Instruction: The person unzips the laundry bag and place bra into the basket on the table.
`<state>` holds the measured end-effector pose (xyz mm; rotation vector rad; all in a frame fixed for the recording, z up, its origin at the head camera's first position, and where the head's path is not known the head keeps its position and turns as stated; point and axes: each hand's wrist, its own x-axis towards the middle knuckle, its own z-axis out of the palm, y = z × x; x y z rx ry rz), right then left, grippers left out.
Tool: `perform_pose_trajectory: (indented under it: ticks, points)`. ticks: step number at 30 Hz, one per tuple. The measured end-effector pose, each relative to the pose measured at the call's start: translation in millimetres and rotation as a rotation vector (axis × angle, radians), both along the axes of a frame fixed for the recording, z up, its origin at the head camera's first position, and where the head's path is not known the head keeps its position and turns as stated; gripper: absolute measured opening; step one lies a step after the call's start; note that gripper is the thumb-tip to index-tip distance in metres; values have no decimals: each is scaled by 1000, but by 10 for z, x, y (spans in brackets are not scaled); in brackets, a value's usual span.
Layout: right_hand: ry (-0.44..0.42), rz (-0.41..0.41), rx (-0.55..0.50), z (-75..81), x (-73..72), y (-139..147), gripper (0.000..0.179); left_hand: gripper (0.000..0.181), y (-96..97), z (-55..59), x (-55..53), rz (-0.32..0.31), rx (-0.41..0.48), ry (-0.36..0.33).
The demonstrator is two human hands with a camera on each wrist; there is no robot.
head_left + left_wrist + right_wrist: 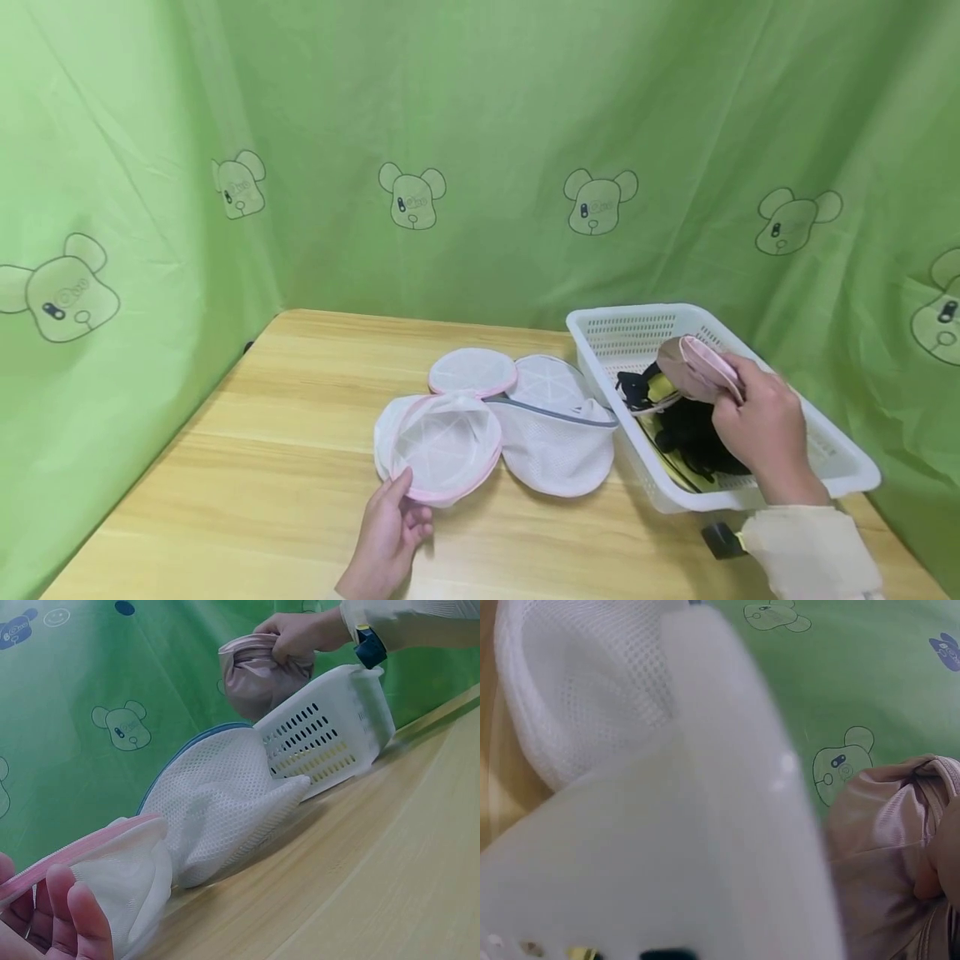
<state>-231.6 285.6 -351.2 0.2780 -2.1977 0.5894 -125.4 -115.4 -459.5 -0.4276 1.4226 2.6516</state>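
My left hand (pixel 386 533) pinches the pink-zipped rim of an open white mesh laundry bag (pixel 442 450), thumb on top of the edge. In the left wrist view that bag (pixel 127 889) hangs from the fingers near the wooden table. My right hand (pixel 765 425) grips a dusty-pink satin bra (pixel 693 371), folded up, above the white basket (pixel 720 500). Shiny folds of the bra (pixel 877 847) show in the right wrist view, with only part of the hand there. Dark and yellow clothing (pixel 690 433) lies inside the basket.
A larger mesh bag with a grey zip (pixel 558 454) stands open against the basket's left side. Behind the held bag sits a smaller round pink-edged mesh bag (pixel 472 371). A green printed curtain (pixel 495 275) closes off the back and sides of the wooden table (pixel 247 467).
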Motion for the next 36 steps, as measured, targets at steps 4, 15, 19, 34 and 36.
perform_pose_trajectory:
  ticks: [4,15,19,34,36]
  points:
    - [-29,0,12,-38,25,19,40,40,-3,-15,7,-6,1,0]
    - [-164,24,49,-93,81,39,43,40,-5,-8,15,-3,-2,-2]
    - [-176,66,40,-101,96,52,42,42,-3,-7,15,-2,0,-5]
    - [-265,43,42,-25,174,44,35,40,11,6,3,-2,2,8]
    - [-272,31,41,-34,175,38,34,40,12,3,8,0,1,6]
